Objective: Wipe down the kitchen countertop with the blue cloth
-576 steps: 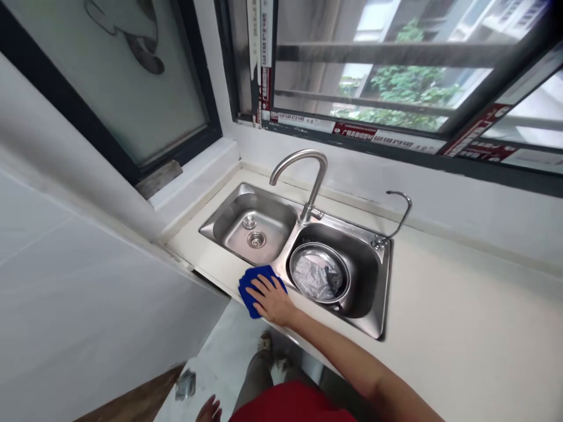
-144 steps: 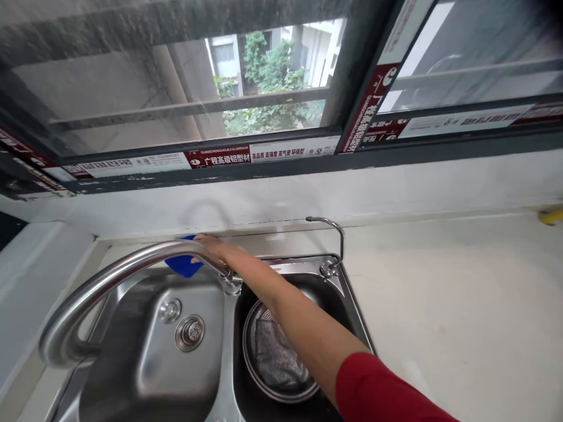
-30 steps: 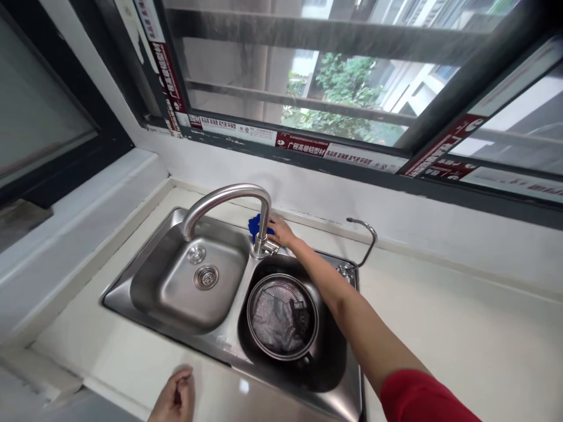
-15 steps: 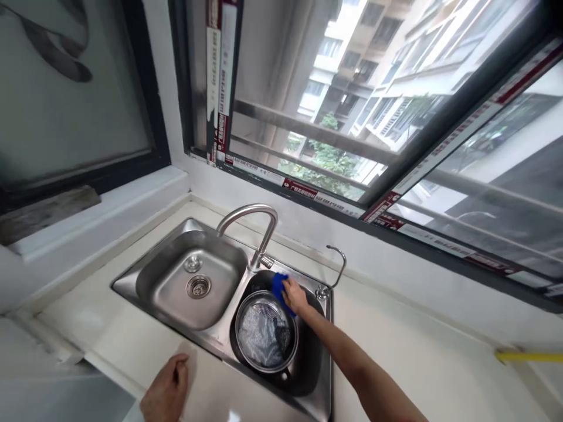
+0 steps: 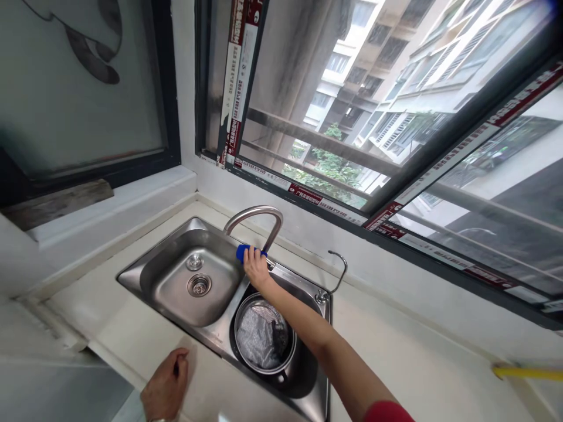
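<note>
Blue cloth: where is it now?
In the head view, the blue cloth is under the right hand, beside the steel faucet's base, at the back of the double sink, over its basin divider.

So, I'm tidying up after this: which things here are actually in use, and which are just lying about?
In use: the right hand holding the blue cloth at the base of the steel faucet.
Lying about: the round steel strainer holding grey mesh in the right bowl, the yellow handle at far right.
</note>
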Available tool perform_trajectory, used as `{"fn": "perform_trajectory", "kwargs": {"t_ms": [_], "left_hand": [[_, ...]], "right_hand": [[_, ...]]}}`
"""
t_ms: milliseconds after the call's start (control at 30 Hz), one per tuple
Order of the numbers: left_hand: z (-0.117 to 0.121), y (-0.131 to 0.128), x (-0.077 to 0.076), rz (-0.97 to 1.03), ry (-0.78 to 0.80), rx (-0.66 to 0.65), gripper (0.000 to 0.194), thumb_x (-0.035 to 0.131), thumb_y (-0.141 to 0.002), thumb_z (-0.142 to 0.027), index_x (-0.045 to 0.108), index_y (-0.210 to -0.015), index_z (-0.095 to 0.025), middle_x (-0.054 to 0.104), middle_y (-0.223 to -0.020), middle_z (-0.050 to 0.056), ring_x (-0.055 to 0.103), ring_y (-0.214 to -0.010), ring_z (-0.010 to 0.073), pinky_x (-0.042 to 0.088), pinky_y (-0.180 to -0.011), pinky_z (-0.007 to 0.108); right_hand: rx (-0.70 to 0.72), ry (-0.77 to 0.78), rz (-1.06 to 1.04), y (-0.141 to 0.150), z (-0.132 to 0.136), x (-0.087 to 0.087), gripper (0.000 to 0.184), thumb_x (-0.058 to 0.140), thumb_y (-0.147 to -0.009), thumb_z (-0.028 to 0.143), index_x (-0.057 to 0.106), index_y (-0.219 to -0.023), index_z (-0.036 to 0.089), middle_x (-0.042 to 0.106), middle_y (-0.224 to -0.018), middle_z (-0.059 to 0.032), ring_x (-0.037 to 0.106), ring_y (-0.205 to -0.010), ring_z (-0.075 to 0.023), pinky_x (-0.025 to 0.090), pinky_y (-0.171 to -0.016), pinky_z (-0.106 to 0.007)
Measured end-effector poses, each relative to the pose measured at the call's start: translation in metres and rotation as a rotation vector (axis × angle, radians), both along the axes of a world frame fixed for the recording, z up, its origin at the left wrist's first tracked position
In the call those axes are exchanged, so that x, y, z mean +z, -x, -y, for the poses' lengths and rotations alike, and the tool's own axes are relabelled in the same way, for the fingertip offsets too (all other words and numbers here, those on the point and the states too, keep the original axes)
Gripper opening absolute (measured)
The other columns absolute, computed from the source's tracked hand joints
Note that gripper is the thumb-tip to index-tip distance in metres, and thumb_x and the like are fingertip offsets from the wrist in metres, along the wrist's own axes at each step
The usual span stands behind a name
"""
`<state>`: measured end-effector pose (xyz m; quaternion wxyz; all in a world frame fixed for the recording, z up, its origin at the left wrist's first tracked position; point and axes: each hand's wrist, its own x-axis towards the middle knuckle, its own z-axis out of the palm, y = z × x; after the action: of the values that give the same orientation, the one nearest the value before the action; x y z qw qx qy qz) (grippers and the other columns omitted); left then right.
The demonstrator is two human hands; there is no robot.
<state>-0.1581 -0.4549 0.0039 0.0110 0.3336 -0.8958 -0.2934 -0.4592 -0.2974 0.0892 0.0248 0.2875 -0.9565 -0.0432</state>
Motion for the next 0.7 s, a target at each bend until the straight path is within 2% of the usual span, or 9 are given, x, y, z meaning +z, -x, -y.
{"fn": "perform_trajectory", "kwargs": {"t_ms": [100,167,267,367,533,633,700], "left_hand": [[0.002,0.000,-0.005,0.015,-0.001,-0.001,0.040,0.036,-0.093,-0.040,0.070,-0.110,-0.027,0.077,-0.102,0.002,0.068,-0.079,0.0175,0.040,-0.060,0.026],[0.002,0.000,-0.004,0.036,-0.014,0.010,0.039,0.037,-0.093,-0.040,0.070,-0.110,-0.028,0.077,-0.102,0.002,0.068,-0.079,0.0171,0.041,-0.061,0.025],[0.000,0.001,-0.001,0.046,-0.018,0.041,0.037,0.039,-0.092,-0.037,0.070,-0.108,-0.027,0.077,-0.101,0.002,0.068,-0.078,0.0170,0.041,-0.061,0.025],[-0.003,0.003,0.001,0.017,0.001,0.057,0.037,0.039,-0.092,-0.036,0.071,-0.106,-0.026,0.077,-0.098,0.003,0.067,-0.078,0.0175,0.040,-0.060,0.026],[-0.003,0.004,0.001,0.027,0.031,0.071,0.040,0.037,-0.091,-0.040,0.071,-0.108,-0.026,0.076,-0.091,0.004,0.064,-0.071,0.0185,0.036,-0.057,0.027],[0.000,0.003,-0.004,0.054,-0.011,0.083,0.043,0.036,-0.090,-0.046,0.068,-0.111,-0.027,0.076,-0.093,0.004,0.061,-0.064,0.0181,0.035,-0.053,0.027],[0.004,0.005,-0.010,0.042,-0.015,0.074,0.046,0.035,-0.089,-0.050,0.066,-0.114,-0.028,0.075,-0.093,0.004,0.058,-0.060,0.0176,0.035,-0.051,0.027]], "right_hand": [[-0.123,-0.001,0.025,0.017,0.011,-0.018,0.057,0.031,-0.092,0.013,0.034,-0.147,-0.001,0.040,-0.145,-0.0376,0.050,-0.120,-0.0401,0.048,-0.072,-0.053],[-0.153,0.010,0.054,0.019,0.009,-0.035,0.056,0.032,-0.091,0.013,0.037,-0.145,-0.005,0.036,-0.147,-0.0389,0.049,-0.121,-0.0424,0.048,-0.068,-0.052],[-0.150,0.058,0.100,0.014,0.000,-0.058,0.057,0.029,-0.089,0.007,0.037,-0.144,-0.007,0.029,-0.151,-0.0374,0.048,-0.120,-0.0418,0.048,-0.070,-0.055],[-0.143,0.141,0.150,0.009,-0.009,-0.073,0.059,0.025,-0.088,0.004,0.036,-0.146,-0.003,0.026,-0.155,-0.0326,0.048,-0.118,-0.0378,0.048,-0.080,-0.058],[-0.206,0.356,0.279,-0.004,-0.016,-0.079,0.058,0.034,-0.088,0.007,0.040,-0.146,0.007,0.035,-0.154,-0.0236,0.042,-0.126,-0.0340,0.046,-0.096,-0.054],[-0.269,0.545,0.375,-0.030,-0.027,-0.078,0.053,0.042,-0.089,0.014,0.046,-0.142,0.014,0.047,-0.148,-0.0165,0.043,-0.127,-0.0301,0.043,-0.104,-0.049],[-0.308,0.693,0.442,-0.054,-0.045,-0.079,0.046,0.047,-0.089,0.019,0.055,-0.135,0.019,0.058,-0.139,-0.0112,0.050,-0.123,-0.0264,0.042,-0.107,-0.045]]}}
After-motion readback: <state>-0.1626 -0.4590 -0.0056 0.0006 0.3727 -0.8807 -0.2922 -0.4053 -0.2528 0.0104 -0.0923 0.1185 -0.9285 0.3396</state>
